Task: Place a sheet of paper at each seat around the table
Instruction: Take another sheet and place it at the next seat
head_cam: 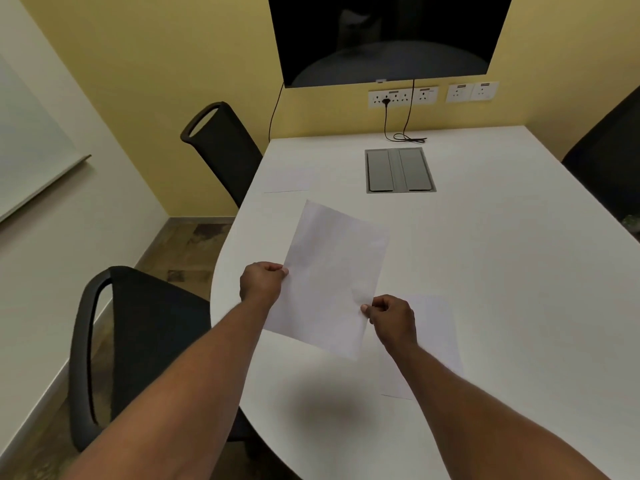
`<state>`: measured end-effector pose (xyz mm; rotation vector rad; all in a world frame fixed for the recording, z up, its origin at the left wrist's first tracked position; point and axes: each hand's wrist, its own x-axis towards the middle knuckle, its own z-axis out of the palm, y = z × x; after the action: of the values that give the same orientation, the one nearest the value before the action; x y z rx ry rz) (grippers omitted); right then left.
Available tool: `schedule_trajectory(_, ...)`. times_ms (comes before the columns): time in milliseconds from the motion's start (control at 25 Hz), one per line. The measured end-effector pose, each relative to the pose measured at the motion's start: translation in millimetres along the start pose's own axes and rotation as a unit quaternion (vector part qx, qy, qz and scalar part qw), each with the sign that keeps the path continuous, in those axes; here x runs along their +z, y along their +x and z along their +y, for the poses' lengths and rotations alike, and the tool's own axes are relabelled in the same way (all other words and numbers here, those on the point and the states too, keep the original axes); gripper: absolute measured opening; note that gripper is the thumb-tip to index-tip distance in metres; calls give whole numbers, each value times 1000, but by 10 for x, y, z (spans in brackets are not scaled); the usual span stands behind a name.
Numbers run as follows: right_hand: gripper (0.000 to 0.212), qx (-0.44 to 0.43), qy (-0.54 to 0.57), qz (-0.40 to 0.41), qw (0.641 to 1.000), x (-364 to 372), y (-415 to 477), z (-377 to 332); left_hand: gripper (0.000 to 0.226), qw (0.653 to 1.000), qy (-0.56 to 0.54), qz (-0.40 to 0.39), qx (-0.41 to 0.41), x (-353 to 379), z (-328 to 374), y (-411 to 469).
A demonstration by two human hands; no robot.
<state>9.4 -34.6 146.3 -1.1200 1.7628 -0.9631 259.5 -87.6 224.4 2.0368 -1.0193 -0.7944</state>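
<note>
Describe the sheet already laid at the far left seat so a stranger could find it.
Start at the white table under the wall screen. Beside the far left chair, left of the grey cable hatch, lies the placed sheet. It lies flat and untouched; the held sheet is gripped by both hands.

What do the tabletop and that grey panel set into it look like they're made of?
Tabletop: probably white laminate, matte, smooth and seamless. Grey panel: likely brushed metal or painted plastic; two flat flaps with a dull sheen, so I can't be sure.

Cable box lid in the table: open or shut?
Shut. Both grey flaps of the cable box lie flat, flush with the table; no cable enters it.
</note>
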Motion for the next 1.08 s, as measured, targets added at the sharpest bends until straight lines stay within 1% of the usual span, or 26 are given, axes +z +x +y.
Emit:
schedule_trajectory(160,17,6,16,51,999,619,-284,-210,16,999,-1,-41,35,-452,-217,449)
schedule_trajectory(280,18,10,26,95,995,1092,-547,-331,18,994,17,-82,72,-773,-330,760)
schedule_trajectory(440,20,33,44,139,989,1511,-868,-476,19,987,36,-119,103,-1027,-428,988)
schedule_trajectory(640,24,54,38,152,986,1715,-1025,-442,16,981,68,-144,106,-1091,-482,1114)
schedule_trajectory(920,28,76,27,151,985,1880,-916,-404,11,977,97,-159,106,-1035,-486,1330)
schedule_trajectory(1080,28,115,34,165,979,2082,-791,-317,9,968,133,-188,101,-883,-554,1563)
